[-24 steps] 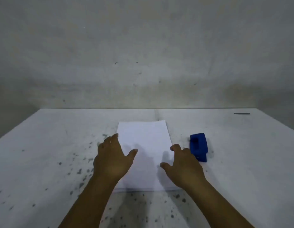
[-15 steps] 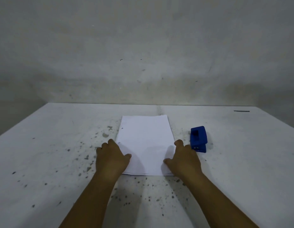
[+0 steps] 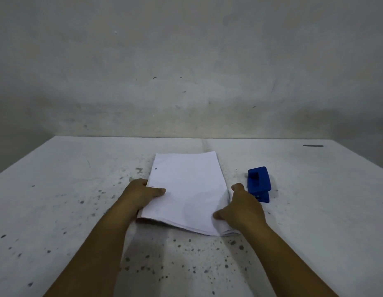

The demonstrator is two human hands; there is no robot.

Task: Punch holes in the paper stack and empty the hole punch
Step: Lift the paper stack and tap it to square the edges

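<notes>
A white paper stack (image 3: 187,185) lies in the middle of the table, with one punched hole near its far left corner. Its near edge is raised off the table. My left hand (image 3: 141,192) grips the stack's left edge, thumb on top. My right hand (image 3: 242,207) grips the near right corner, thumb on the top sheet. A blue hole punch (image 3: 258,183) stands on the table just right of the stack, touching neither hand.
The white table (image 3: 68,189) is speckled with dark spots around the stack and near me. A grey wall rises behind its far edge. A short dark strip (image 3: 313,145) lies at the far right of the table.
Both hands went from hovering over the sheets to closing on the stack's side edges. The stack's near edge has lifted off the table.
</notes>
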